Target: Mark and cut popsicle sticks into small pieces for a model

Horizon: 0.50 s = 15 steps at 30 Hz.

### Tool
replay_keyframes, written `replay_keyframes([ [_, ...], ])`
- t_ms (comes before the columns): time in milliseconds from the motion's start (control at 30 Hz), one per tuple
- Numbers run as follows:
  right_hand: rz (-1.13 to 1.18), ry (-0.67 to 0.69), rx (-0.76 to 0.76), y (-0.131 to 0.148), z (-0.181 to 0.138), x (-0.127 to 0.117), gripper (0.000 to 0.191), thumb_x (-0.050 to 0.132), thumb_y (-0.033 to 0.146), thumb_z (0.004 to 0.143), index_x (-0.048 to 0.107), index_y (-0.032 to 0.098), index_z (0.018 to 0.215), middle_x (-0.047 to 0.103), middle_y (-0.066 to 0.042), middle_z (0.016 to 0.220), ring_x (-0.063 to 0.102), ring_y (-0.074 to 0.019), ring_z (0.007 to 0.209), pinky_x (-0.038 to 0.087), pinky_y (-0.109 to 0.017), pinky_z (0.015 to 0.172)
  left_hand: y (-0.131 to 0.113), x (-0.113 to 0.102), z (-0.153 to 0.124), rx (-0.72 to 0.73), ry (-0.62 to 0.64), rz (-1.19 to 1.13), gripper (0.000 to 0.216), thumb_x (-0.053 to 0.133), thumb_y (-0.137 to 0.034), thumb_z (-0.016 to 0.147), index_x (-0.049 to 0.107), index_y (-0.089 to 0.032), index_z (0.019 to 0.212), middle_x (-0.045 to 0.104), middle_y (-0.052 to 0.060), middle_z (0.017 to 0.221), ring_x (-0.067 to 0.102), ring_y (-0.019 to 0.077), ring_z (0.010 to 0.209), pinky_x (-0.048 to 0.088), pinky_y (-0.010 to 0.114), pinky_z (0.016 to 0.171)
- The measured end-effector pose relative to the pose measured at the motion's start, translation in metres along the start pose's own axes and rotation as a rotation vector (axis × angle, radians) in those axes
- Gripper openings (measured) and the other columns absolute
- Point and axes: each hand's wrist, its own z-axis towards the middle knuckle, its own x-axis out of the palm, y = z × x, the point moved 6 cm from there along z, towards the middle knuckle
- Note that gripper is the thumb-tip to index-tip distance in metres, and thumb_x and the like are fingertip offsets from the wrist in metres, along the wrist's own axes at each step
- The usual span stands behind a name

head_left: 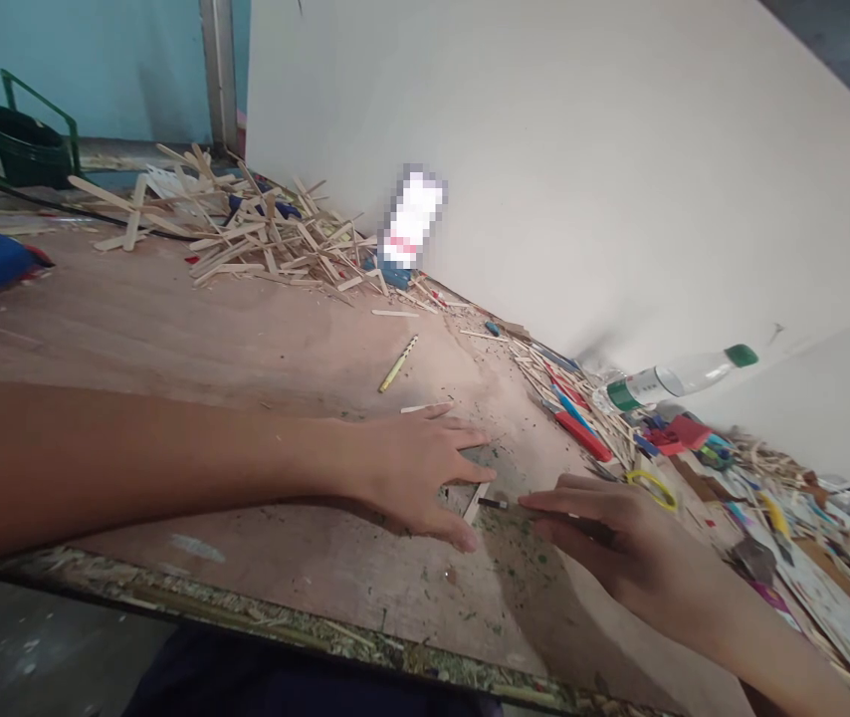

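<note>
My left hand (pixel 425 468) lies on the wooden work surface with its fingers spread. Between its thumb and index finger a pale thin wooden strip (pixel 475 503) shows, partly covered by the hand. My right hand (pixel 619 538) is to the right, index finger stretched forward and the other fingers curled in. What it holds, if anything, is hidden. Just ahead of its fingertips lies a small dark narrow piece (pixel 493 504) with a lighter end, close to the strip. Beyond the left hand's fingers is another flat pale stick (pixel 425 407).
A yellow patterned pen-like stick (pixel 398 363) lies farther back. Craft sticks (pixel 268 234) are heaped at back left, near a lit phone (pixel 411 219). Along the wall are a red-handled cutter (pixel 581 436), yellow-handled scissors (pixel 651 490) and a plastic bottle (pixel 645 386).
</note>
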Motion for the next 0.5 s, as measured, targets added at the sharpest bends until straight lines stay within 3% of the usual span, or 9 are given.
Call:
replay_keyframes([
  [167,-0.016,-0.040,-0.020,0.006,0.000,-0.003,0.028,0.055,0.029,0.104,0.081,0.026,0.115,0.079,-0.003,0.092,0.072,-0.0165,0.078,0.050,-0.026,0.064,0.000,-0.001,-0.001,0.006,-0.016,-0.015,0.079,0.060,-0.076,0.092,0.053,-0.029,0.155,0.025,0.011,0.173,0.025,0.0332,0.161,0.015,0.053,0.132],
  [367,-0.077,-0.024,-0.093,0.025,0.012,-0.009,0.029,0.056,0.019,0.100,0.084,0.022,0.095,0.081,-0.006,0.088,0.072,-0.0183,0.073,0.050,-0.027,0.065,0.005,0.004,0.003,-0.020,-0.007,-0.034,0.084,0.063,-0.081,0.086,0.057,-0.031,0.152,0.018,0.012,0.175,0.018,0.0366,0.162,0.013,0.058,0.132],
  [500,-0.061,0.006,-0.157,0.026,0.015,-0.008,0.029,0.055,0.018,0.099,0.084,0.020,0.097,0.080,-0.008,0.083,0.070,-0.0173,0.069,0.050,-0.027,0.064,0.008,0.005,0.005,-0.033,-0.018,-0.039,0.081,0.065,-0.081,0.085,0.058,-0.033,0.150,0.019,0.009,0.175,0.018,0.0375,0.162,0.012,0.059,0.132],
])
